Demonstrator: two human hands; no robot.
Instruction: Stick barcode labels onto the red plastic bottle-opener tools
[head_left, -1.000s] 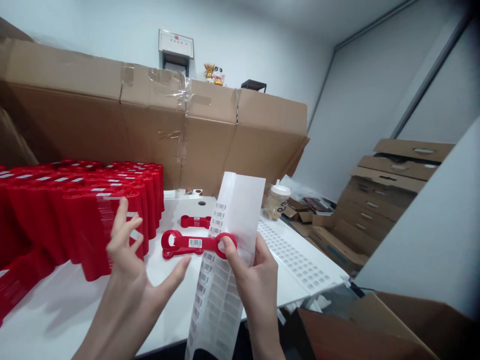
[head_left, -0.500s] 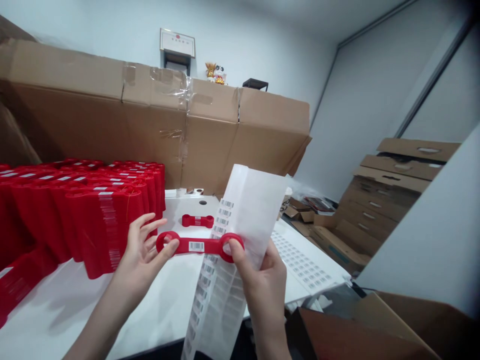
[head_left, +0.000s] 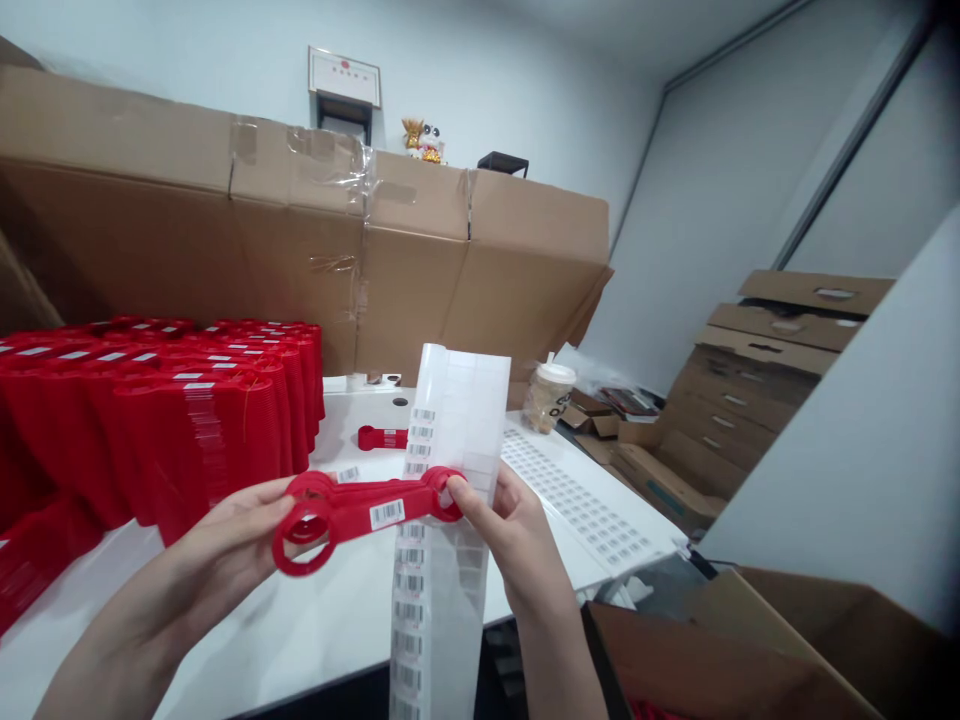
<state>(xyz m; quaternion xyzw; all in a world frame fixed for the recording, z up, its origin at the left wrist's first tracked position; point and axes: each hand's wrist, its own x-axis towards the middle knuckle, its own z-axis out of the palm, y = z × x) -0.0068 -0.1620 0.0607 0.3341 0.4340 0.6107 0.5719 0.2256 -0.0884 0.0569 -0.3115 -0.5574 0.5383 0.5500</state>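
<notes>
Two flat red pieces with ringed ends [head_left: 349,525] are fanned apart at the left and overlap at the right; the front one bears a barcode label [head_left: 387,514]. My left hand [head_left: 247,535] pinches their left ends. Another barcode label [head_left: 348,475] shows just above them, by my left fingertips. My right hand [head_left: 517,525] presses its thumb on the right ring and also grips a long white sheet of barcode stickers [head_left: 439,610] behind it. A similar red piece [head_left: 382,438] lies on the table beyond, partly covered by the sheet.
Tall stacks of red pieces [head_left: 225,430] stand on the white table [head_left: 247,640] at left. A flat label sheet [head_left: 577,500] and a lidded drink cup [head_left: 551,395] are at right. A large cardboard box [head_left: 300,250] spans the back; an open box [head_left: 720,660] sits lower right.
My left hand has closed on the left ends, and a second red piece now shows, fanned from the first. The sticker sheet has swung more upright and shifted left, uncovering the cup.
</notes>
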